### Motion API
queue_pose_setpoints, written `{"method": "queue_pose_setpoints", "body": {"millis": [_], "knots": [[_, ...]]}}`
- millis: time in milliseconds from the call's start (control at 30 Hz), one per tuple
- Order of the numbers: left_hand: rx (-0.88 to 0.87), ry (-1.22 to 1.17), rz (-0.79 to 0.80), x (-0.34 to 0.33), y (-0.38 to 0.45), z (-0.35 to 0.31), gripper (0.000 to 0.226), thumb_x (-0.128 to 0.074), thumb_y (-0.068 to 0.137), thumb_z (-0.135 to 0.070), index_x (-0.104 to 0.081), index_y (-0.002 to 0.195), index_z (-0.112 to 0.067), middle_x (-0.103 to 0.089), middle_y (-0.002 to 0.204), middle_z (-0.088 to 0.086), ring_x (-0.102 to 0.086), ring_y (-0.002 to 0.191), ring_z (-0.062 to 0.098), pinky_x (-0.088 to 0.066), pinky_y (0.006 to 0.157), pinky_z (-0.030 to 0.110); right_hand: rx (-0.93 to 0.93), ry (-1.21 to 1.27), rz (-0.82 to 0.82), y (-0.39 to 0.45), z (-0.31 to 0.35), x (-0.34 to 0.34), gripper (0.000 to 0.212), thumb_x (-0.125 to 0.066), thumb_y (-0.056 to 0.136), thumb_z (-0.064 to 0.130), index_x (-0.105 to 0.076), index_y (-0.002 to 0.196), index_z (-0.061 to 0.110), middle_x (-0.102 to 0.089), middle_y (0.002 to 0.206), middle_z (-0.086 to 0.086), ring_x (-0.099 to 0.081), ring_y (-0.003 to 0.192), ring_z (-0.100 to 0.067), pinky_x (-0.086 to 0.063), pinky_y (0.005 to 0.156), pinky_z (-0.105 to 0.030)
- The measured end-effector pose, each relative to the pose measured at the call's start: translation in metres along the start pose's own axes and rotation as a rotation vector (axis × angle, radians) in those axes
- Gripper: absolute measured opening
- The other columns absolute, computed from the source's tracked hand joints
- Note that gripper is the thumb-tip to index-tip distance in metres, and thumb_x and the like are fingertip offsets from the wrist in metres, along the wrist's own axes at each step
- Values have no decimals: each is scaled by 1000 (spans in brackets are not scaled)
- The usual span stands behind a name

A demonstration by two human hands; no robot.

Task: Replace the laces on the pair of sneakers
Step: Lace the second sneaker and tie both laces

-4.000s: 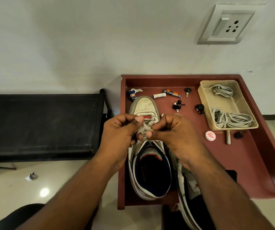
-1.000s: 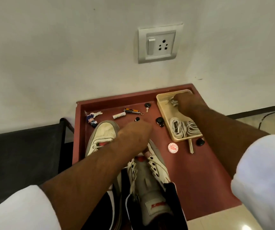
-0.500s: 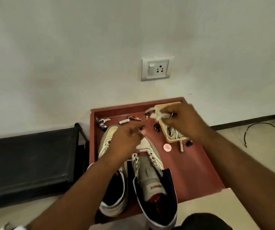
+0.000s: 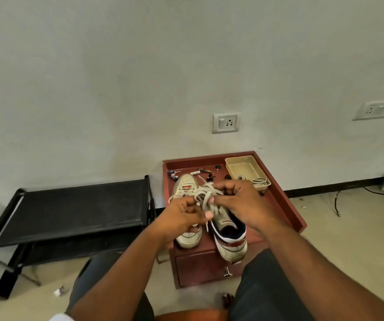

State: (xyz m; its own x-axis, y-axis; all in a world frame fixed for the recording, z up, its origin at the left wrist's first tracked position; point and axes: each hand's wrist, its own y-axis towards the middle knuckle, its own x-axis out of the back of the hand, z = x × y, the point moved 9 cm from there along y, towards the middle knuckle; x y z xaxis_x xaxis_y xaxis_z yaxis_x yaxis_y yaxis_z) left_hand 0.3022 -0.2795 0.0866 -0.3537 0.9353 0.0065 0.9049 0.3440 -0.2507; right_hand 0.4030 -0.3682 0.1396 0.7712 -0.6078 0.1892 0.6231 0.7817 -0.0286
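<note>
Fingers of left hand (image 4: 181,213) and right hand (image 4: 239,201) pinching one coiled lace (image 4: 206,196), two sneakers (image 4: 229,237) below, one tray (image 4: 244,169)

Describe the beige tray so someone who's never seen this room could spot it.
Below the wall socket stands a red-brown table. In its far right corner sits the beige tray, the only open rectangular container there, holding a pale lace bundle.

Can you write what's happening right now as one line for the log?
step: untangling new lace | left hand: holds coiled lace | right hand: pinches same lace | sneakers: on red table | tray: one lace bundle left
</note>
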Motion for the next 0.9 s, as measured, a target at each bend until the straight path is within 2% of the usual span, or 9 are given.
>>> {"method": "queue_pose_setpoints", "body": {"millis": [133,300,433,500,600,667,733,800,900], "knots": [[5,-41,-148,13,-14,8,29,-74,80,3,-67,109,1,-73,94,25,-69,84,30,-54,89,46,-8,36,-43,-10,4,-7,27,-76,77,-3,-72,95,17,-75,82,5,-70,77,-5,-51,67,-14],[-47,277,-290,52,-24,-12,8,-79,80,-11,-74,86,-8,-76,76,6,-72,72,13,-57,81,26,-64,-127,-46,-18,3,-4,29,-75,78,-2,-72,101,14,-72,77,11,-66,67,4,-49,61,-11],[-189,378,-252,51,-28,-60,10,-74,85,-18,-75,92,-11,-76,78,1,-71,73,8,-53,72,11,-219,-716,224,-27,-15,-8,16,-79,76,35,-75,81,20,-73,77,5,-68,69,-12,-51,64,-26],[-222,423,-188,40,-23,-76,5,-70,89,-18,-74,89,-15,-72,70,-5,-65,61,4,-53,66,13,-174,-814,113,-17,-7,3,36,-77,74,49,-66,64,16,-61,57,6,-56,52,-13,-43,55,-31],[-258,474,-179,29,-11,-93,9,-68,91,-23,-75,92,-17,-71,75,-1,-60,54,0,-49,56,15,-76,-330,125,-2,7,-15,14,-74,83,33,-71,90,21,-71,78,10,-67,75,-3,-50,74,-22],[-315,481,-241,30,-1,-103,12,-69,91,-23,-76,93,-14,-72,76,-6,-63,63,-4,-47,63,10,-100,57,201,8,3,-33,23,-71,87,15,-68,109,14,-74,98,3,-69,95,-9,-51,87,-21],[-331,419,-325,37,9,-107,10,-68,91,-23,-75,89,-16,-70,68,-8,-63,62,-4,-49,68,15,-177,303,207,17,-8,-39,17,-65,90,10,-65,106,6,-69,79,-7,-68,74,-17,-55,76,-23],[-323,336,-434,52,16,-108,10,-67,92,-23,-72,85,-21,-67,65,-9,-63,61,2,-52,71,25,-232,411,180,24,-20,-34,14,-62,92,16,-66,95,3,-51,57,-3,-50,49,-14,-55,61,-30],[-245,84,-748,118,32,-91,15,-61,95,-15,-72,86,-19,-65,71,-6,-55,63,5,-50,74,35,-238,364,64,42,-44,8,21,-67,85,26,-69,85,5,-36,54,2,-29,46,-10,-35,46,-24]]}}
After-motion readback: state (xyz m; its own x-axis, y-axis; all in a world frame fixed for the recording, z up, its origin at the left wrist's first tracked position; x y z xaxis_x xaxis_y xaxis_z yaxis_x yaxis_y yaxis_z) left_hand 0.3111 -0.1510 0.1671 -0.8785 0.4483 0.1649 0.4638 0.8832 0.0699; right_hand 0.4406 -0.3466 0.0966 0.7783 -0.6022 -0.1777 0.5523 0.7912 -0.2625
